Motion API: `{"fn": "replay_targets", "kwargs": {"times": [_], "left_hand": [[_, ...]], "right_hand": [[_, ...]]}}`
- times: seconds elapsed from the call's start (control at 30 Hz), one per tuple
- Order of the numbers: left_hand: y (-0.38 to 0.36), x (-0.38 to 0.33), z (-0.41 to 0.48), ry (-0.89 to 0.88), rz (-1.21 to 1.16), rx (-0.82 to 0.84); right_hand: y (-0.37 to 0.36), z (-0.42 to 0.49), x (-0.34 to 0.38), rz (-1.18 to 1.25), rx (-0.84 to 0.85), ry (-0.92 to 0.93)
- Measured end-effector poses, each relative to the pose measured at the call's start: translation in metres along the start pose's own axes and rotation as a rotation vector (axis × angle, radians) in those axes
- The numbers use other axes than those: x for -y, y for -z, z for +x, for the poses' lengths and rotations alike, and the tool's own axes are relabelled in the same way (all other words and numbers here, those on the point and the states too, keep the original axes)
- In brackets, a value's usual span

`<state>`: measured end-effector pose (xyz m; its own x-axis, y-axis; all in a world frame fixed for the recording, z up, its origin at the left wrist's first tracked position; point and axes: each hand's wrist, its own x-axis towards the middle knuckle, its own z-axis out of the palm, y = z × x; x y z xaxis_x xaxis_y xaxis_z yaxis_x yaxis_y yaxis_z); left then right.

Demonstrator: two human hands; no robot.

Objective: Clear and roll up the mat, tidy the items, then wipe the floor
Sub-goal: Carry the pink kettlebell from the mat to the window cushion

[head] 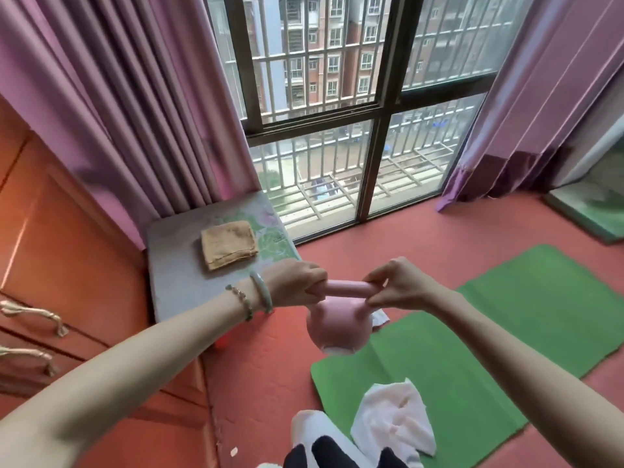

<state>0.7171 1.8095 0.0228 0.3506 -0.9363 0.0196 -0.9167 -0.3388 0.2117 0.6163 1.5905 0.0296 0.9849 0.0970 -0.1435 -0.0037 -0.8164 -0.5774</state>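
Two purple curtains flank a barred window over the red floor. At far left I see an orange wooden cabinet, then a folded tan towel on a low grey table. The left hand wraps and the right hand pinches the handle of a pink kettlebell, lifted over the left edge of the green foam mat.

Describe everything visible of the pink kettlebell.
The pink kettlebell is a smooth, round body under a thick loop handle, its paler flat base tilted toward the camera. It hangs over the red floor at the green mat edge. The left hand grips the handle's left end; the right hand pinches its right end.
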Motion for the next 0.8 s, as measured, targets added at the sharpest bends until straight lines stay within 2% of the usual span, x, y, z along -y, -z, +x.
{"fn": "replay_targets", "kwargs": {"times": [0.37, 0.57, 0.8], "left_hand": [[0.000, 0.083, 0.133, -0.235, 0.010, 0.026], [-0.003, 0.119, 0.207, -0.274, -0.108, 0.043], [-0.018, 0.167, 0.302, -0.436, -0.161, 0.028]], "right_hand": [[0.044, 0.071, -0.066, 0.039, -0.143, -0.141], [0.072, 0.104, -0.100, 0.054, -0.261, -0.265], [0.103, 0.149, -0.138, 0.180, -0.370, -0.428]]}}
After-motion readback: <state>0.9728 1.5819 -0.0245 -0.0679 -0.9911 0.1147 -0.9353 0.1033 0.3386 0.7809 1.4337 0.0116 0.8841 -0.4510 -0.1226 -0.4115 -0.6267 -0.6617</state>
